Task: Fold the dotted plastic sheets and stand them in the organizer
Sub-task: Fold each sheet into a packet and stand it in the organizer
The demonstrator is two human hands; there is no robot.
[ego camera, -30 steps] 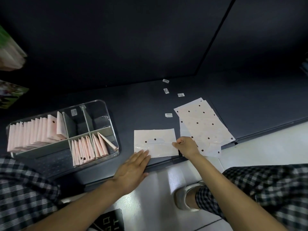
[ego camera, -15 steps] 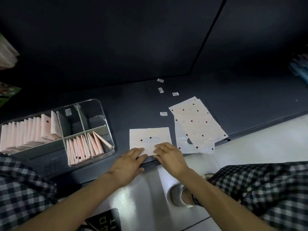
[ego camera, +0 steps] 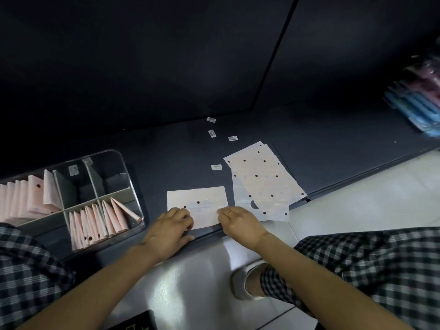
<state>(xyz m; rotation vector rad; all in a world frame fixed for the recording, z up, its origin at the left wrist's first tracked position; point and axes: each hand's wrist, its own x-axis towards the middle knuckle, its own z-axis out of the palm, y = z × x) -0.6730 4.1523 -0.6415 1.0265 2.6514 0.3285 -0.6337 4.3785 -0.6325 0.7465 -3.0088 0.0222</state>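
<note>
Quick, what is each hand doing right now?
Left hand: fingers curled, gripping the near edge of the folded sheet.
Right hand: fingers curled, gripping the same sheet's near edge.

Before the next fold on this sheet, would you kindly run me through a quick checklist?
1. Sheet lies flat on the dark shelf: ok.
2. Left hand and right hand both on the sheet's near edge: ok.
3. Sheet apart from the unfolded stack: ok.
4. Organizer has free compartments at the back: ok.
5. Near edge gripped, not merely pressed: cannot tell.
6. Loose labels clear of the sheet: ok.
</note>
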